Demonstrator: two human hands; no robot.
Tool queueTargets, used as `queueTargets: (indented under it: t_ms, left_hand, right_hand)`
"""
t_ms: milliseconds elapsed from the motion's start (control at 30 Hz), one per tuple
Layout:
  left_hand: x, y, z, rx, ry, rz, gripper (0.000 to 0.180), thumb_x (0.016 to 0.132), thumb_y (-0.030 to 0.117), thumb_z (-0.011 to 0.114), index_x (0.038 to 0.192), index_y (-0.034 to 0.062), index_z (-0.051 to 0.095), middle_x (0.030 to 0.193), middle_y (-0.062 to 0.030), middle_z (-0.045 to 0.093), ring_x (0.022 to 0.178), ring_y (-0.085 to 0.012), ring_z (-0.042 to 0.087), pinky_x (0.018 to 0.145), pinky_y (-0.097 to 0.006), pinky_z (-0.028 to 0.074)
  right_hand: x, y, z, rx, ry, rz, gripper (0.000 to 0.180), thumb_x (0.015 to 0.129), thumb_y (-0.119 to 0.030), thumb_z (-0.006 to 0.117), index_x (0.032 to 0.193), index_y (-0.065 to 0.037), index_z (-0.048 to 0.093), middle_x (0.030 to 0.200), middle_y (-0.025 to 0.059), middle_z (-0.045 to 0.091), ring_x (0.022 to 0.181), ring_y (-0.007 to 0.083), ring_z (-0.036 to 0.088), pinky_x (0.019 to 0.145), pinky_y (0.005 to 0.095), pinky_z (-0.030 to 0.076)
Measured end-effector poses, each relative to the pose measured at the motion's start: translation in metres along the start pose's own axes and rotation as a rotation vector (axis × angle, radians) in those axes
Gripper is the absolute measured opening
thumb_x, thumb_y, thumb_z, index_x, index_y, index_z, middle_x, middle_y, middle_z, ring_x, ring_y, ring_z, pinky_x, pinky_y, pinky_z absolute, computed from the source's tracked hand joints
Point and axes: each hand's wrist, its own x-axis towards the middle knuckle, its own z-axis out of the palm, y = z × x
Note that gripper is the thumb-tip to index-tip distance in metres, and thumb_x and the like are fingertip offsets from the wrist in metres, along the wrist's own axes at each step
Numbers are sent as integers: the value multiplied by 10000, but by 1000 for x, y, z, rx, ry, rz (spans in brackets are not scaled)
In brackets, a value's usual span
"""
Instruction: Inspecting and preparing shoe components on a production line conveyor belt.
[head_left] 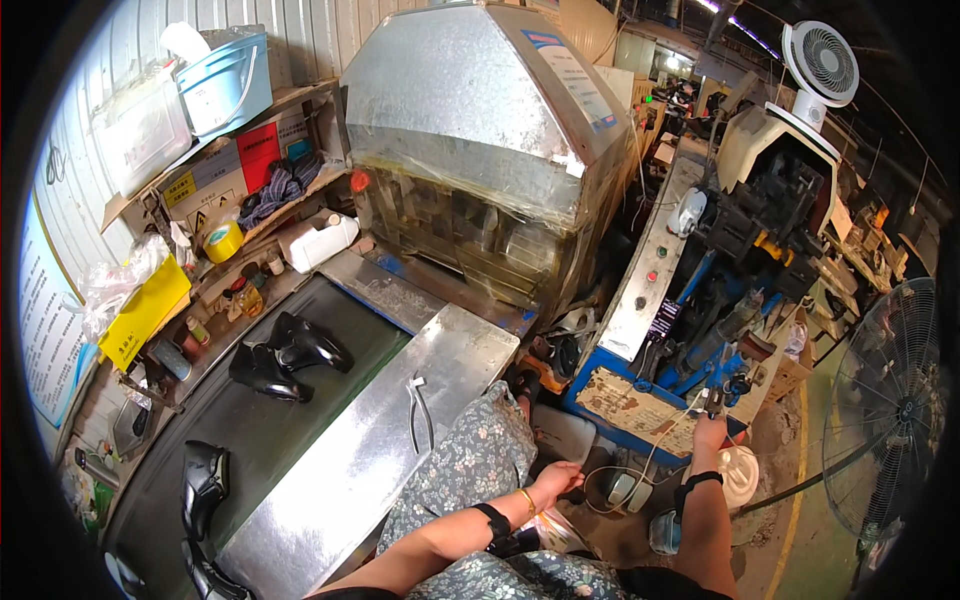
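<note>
Down by our knees, we are sitting beside a metal surface [400,440] with a pair of pliers [420,410] lying on it. Our left hand [556,482] is reaching low toward the floor, its fingers curling around the edge of a dark object we cannot make out; whether they are truly clenching it, we cannot tell. A gold bangle and a black strap are sitting on that wrist. Our right hand [711,432] is stretching up to the blue machine [700,340], its fingers closing on a small dark lever [716,400] at the machine's lower front. Near that arm, a pale bowl [745,475] is resting on the ground. To our left, a dark conveyor belt [270,420] is carrying black high-heeled shoes [290,355], two lying side by side in the middle and more [203,485] near the lower edge. Behind the belt, a big metal hood [480,110] is covering the far end.
</note>
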Motion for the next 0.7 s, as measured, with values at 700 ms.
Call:
queueTargets:
  t_ms: [700]
  left_hand:
    - [-5,3,2,-10,4,-8,173,983,151,509,1118,70,582,972,-65,682,830,-148,664,768,-261,525]
  right_hand:
    - [5,1,2,-84,-42,25,378,895,-268,600,1064,66,648,964,258,676,879,407,650,804,489,516]
